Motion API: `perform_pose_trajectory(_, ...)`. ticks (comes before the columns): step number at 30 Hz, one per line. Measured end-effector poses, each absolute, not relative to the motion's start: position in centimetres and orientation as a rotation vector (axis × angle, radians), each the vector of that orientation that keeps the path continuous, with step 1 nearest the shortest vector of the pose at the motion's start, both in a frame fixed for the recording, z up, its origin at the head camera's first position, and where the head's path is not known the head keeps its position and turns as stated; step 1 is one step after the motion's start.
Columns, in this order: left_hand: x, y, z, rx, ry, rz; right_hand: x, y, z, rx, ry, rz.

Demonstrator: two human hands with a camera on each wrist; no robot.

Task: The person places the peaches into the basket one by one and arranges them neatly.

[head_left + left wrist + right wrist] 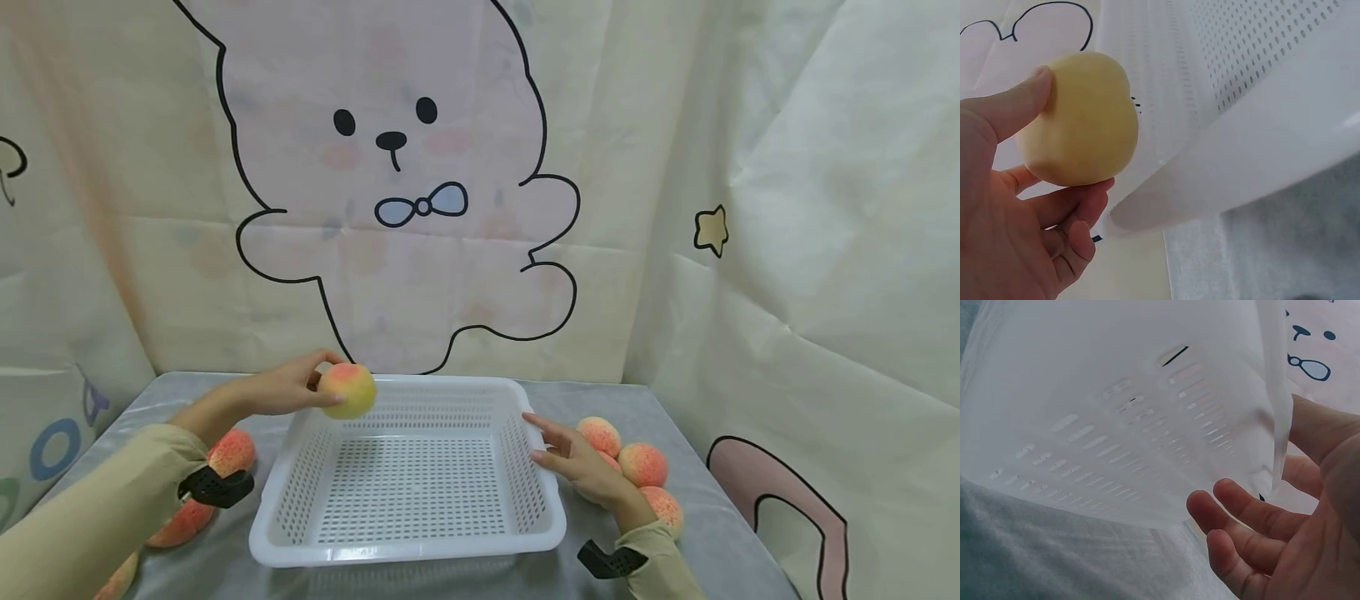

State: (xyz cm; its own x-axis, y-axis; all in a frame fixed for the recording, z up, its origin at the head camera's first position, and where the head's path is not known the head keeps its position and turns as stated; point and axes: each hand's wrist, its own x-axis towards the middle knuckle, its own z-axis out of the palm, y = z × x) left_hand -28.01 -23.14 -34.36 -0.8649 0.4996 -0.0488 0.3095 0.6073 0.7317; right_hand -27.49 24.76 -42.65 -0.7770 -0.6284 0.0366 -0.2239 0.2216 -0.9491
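My left hand (288, 386) holds a yellow peach (350, 390) with a pink-red blush over the back left corner of a white plastic basket (405, 553). In the left wrist view, the thumb presses one side of the peach (1085, 119) while the other fingers support it from below. Slotted walls and a perforated floor show in the basket, and no fruit lies inside it. At its right rim, my right hand (581, 468) grips the edge. The right wrist view has several fingers of that hand (1310, 544) curled outside the basket wall (1041, 381), with part of the hand hidden behind the rim.
Several red-speckled peaches (643, 464) lie right of the basket, partly behind the right hand. More peaches (232, 452) lie to the left, partly covered by the left forearm. A grey cloth covers the table (600, 396); printed curtains (480, 275) hang behind and beside it.
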Motion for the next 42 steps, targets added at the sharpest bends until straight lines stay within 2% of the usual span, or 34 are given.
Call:
perform_pose_trajectory(19,-29.0,-19.3,-35.2,0.561,2.677,0.691,-27.4,24.5,-42.7,-0.775,2.149,-1.566)
perform_pose_trajectory(30,-28.9,-18.3,-36.0,0.596,2.722,0.497,-27.4,24.5,-42.8,-0.774,2.149,-1.570)
perform_pose_trajectory(42,-28.7,-17.2,-36.2,0.517,2.732,0.341,-27.4,24.7,-42.8,-0.765,2.145,-1.570)
